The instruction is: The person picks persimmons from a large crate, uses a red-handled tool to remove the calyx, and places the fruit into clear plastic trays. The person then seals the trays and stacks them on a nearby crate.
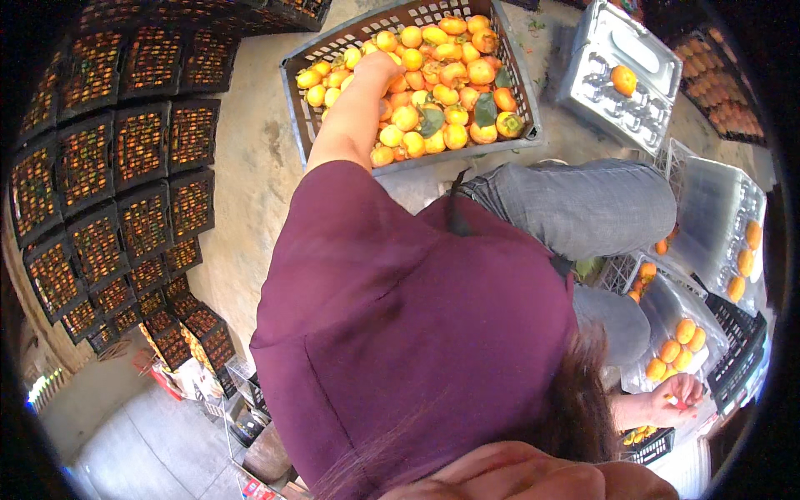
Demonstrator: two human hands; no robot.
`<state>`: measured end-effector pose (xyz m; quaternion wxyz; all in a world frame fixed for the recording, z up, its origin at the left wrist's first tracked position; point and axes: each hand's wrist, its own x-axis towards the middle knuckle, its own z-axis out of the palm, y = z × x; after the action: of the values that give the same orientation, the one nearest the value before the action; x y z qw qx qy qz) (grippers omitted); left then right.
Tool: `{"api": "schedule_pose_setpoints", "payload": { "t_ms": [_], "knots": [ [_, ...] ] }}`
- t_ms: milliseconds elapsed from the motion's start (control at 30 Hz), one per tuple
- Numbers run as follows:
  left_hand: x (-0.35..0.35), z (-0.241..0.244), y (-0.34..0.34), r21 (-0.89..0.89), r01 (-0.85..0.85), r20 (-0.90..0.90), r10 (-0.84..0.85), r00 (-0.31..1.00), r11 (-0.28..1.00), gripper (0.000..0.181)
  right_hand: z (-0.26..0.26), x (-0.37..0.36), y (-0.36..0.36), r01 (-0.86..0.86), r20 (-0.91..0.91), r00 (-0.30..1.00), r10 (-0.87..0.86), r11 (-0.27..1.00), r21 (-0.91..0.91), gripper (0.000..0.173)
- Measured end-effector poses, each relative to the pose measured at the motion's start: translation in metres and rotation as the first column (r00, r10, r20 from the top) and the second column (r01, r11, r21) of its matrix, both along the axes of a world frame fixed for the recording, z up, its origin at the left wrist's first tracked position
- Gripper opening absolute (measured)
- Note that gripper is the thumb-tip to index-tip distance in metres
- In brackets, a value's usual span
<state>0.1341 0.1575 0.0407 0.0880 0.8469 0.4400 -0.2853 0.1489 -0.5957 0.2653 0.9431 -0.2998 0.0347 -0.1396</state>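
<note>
My left hand [378, 70] reaches into a large dark plastic crate [412, 164] of orange and yellow persimmons [405, 117]. Its fingers are hidden among the fruit at the crate's far left part, so its grip cannot be made out. My right hand [678, 400] is at the lower right with its fingers curled; something small, red and white, shows at the fingers, too small to name. Beside that hand, an open clear plastic clamshell tray [656, 312] holds several persimmons. Another open clamshell [669, 69], at the upper right, has a single persimmon [623, 80] in its moulded cups.
Stacked black crates [140, 144] of fruit line the left side. A third clear tray [712, 219] with persimmons lies at the right, beyond my jeans-clad knee [625, 200]. A black crate [740, 350] stands at the right edge. Loose leaves [485, 110] lie on the fruit.
</note>
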Motion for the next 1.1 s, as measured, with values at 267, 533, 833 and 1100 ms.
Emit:
{"api": "schedule_pose_setpoints", "payload": {
  "t_ms": [267,533,833,1100],
  "knots": [
    [-0.023,0.026,-0.032,-0.910,-0.127,0.253,0.772,0.583,0.394,0.053,-0.007,-0.034,-0.001,0.074,-0.077,0.993,-0.085,0.988,-0.133,0.039],
    [-0.003,0.082,-0.133,-0.773,0.495,0.020,0.764,0.645,-0.398,0.059,-0.006,-0.011,0.098,0.164,-0.247,0.925,-0.290,0.889,-0.428,0.058],
    [0.078,0.132,-0.293,-0.657,0.330,0.060,0.389,0.919,-0.678,0.055,-0.012,-0.076,0.107,0.129,-0.263,0.933,-0.247,0.909,-0.396,0.049],
    [0.091,0.138,-0.448,-0.576,-0.128,-0.183,-0.026,0.983,-0.808,0.053,-0.016,-0.148,0.076,0.378,-0.099,0.888,-0.450,0.835,-0.399,0.029]
  ]
}}
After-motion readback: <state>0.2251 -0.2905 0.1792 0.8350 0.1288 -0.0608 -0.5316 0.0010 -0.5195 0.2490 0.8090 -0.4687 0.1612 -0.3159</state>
